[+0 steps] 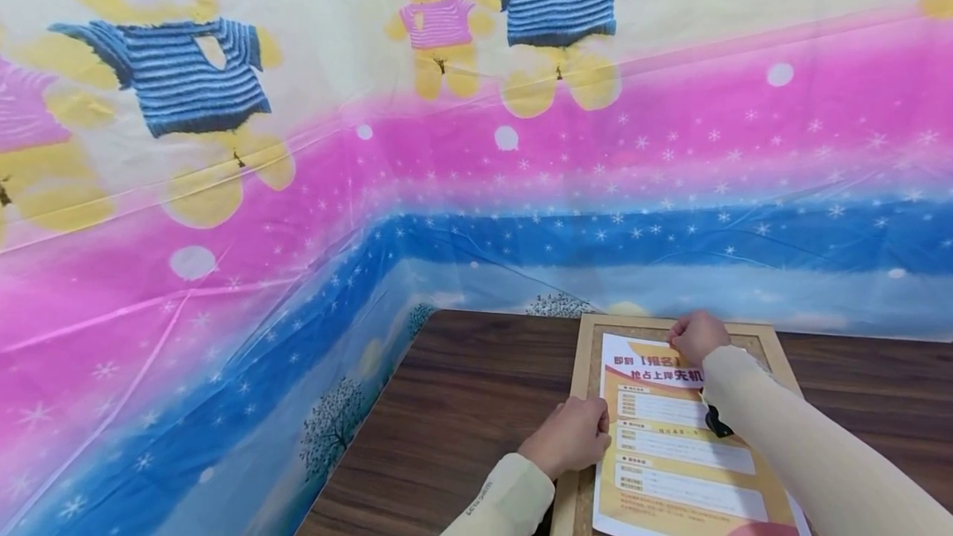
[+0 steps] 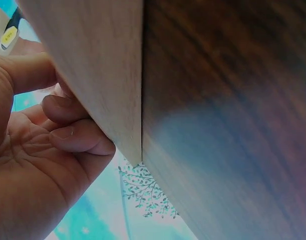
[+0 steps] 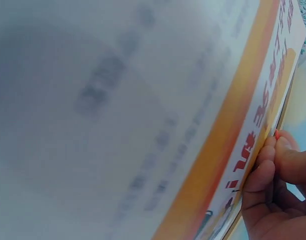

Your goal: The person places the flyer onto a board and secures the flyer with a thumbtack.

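A printed poster [image 1: 670, 437] with yellow borders and red lettering lies on a cork board [image 1: 748, 342] with a light wooden frame [image 1: 584, 370]. My left hand [image 1: 569, 437] is at the poster's left edge, its fingers curled and holding that edge; in the left wrist view the frame hides the fingertips. At the poster's top edge is my right hand [image 1: 700, 339]. In the right wrist view the right hand's thumb and finger pinch a small red push pin [image 3: 276, 133], mostly covered by the fingers, against the paper.
Under the board is a dark wood-grain table [image 1: 462, 404]. A printed fabric backdrop [image 1: 596, 164] with bears and snowflakes hangs behind the table and along its left side. The board reaches almost to the table's back edge.
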Available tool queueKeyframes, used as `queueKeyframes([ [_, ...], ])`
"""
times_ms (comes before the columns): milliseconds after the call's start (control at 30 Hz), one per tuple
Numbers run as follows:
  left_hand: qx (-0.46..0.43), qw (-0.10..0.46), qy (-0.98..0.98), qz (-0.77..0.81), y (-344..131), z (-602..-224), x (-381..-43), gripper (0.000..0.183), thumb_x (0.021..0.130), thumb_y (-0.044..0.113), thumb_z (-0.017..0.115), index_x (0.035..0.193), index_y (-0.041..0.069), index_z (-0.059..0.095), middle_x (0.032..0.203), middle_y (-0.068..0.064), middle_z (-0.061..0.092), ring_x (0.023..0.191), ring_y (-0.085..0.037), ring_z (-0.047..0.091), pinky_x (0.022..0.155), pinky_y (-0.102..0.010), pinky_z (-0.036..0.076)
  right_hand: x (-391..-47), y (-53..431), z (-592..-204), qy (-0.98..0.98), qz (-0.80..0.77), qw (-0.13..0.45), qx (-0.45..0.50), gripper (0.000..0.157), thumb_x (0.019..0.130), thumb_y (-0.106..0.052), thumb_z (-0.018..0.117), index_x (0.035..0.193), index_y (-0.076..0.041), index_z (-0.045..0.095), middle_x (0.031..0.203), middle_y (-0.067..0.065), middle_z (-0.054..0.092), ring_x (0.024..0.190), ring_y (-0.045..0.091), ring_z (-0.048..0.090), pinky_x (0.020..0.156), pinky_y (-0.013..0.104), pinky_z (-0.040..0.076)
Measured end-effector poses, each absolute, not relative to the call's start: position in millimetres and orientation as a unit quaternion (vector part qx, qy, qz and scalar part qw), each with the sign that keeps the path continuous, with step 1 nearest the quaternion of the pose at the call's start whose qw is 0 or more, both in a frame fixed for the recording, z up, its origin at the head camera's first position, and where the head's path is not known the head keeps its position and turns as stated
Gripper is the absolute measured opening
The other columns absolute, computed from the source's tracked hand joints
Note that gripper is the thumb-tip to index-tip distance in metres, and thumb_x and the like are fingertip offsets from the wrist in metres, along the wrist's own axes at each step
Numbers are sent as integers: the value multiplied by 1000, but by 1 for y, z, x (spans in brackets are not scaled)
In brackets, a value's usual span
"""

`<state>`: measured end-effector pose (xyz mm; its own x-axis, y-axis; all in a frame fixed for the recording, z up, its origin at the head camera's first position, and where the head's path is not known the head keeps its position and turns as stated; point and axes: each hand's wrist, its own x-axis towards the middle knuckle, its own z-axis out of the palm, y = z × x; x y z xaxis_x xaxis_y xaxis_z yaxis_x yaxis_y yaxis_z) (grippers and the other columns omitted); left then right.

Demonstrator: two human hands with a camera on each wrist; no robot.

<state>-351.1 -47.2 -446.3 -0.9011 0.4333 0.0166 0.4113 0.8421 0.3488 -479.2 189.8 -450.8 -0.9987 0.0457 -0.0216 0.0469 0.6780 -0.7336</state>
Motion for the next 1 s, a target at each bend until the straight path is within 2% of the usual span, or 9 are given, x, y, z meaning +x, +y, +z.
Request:
queueKeyframes([
  [167, 219, 37, 959, 174, -46, -446, -352, 21, 89, 14, 64, 74, 18, 49, 64, 7, 47, 54, -8, 43, 52, -22, 35, -480, 189, -451, 918, -395, -7, 31, 13, 92, -6, 57, 86, -3, 68, 87, 13, 61, 79, 27, 52, 66, 37, 41],
  [700, 220, 37, 959, 174, -45, -445, -352, 22, 88, 14, 65, 73, 17, 49, 63, 7, 46, 54, -8, 43, 51, -21, 35, -481, 192, -454, 920, -392, -9, 16, 10, 92, -7, 58, 91, -2, 67, 88, 13, 59, 83, 30, 51, 67, 37, 40],
  [1000, 212, 45, 960, 177, -44, -444, -352, 22, 89, 15, 65, 74, 17, 49, 64, 7, 47, 55, -9, 43, 51, -22, 36, -476, 192, -452, 926, -376, -20, 1, 11, 92, -7, 57, 87, -3, 66, 86, 12, 59, 78, 27, 52, 66, 37, 40],
])
